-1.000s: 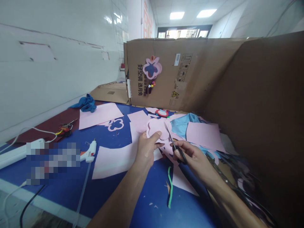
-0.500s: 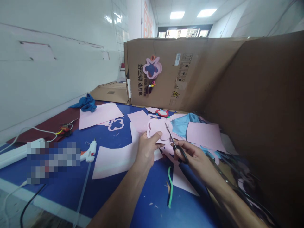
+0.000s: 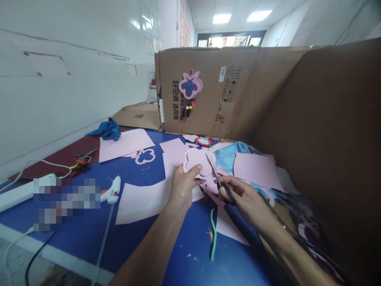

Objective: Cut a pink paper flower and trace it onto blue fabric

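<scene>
A hot glue gun (image 3: 111,190) lay on the blue mat (image 3: 139,174). The left hand (image 3: 184,188) was grasping a pink flower-shaped cutout (image 3: 198,161) between thumb and fingers, above the mat. The right hand (image 3: 241,198) was clenched on black-handled scissors (image 3: 223,186), and their blades reached the cutout's right edge.

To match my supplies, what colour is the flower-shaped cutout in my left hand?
The flower-shaped cutout is pale pink, shown best in the head view.
</scene>
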Motion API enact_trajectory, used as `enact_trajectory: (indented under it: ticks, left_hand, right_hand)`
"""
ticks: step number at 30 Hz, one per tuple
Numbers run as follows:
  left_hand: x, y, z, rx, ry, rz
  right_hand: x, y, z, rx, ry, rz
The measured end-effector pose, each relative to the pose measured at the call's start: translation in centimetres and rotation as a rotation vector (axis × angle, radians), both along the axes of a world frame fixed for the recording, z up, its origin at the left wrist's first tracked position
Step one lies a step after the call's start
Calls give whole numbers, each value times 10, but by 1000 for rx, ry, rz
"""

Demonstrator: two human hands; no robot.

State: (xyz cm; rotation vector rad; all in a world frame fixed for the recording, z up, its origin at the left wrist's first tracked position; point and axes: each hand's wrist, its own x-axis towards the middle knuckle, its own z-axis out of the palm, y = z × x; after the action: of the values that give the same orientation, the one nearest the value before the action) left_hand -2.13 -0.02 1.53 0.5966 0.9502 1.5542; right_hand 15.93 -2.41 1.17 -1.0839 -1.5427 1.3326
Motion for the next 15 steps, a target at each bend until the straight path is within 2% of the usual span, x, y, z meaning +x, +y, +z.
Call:
enact_trajectory:
  ticks: [8, 15]
  left_hand:
    - [-1, 2, -2, -2, 18, 7]
    - [-3, 2, -3, 14, 7, -6]
  right_hand:
    - [-3, -2, 9, -3, -21, -11]
    - [-2, -1, 9, 11, -37, -1]
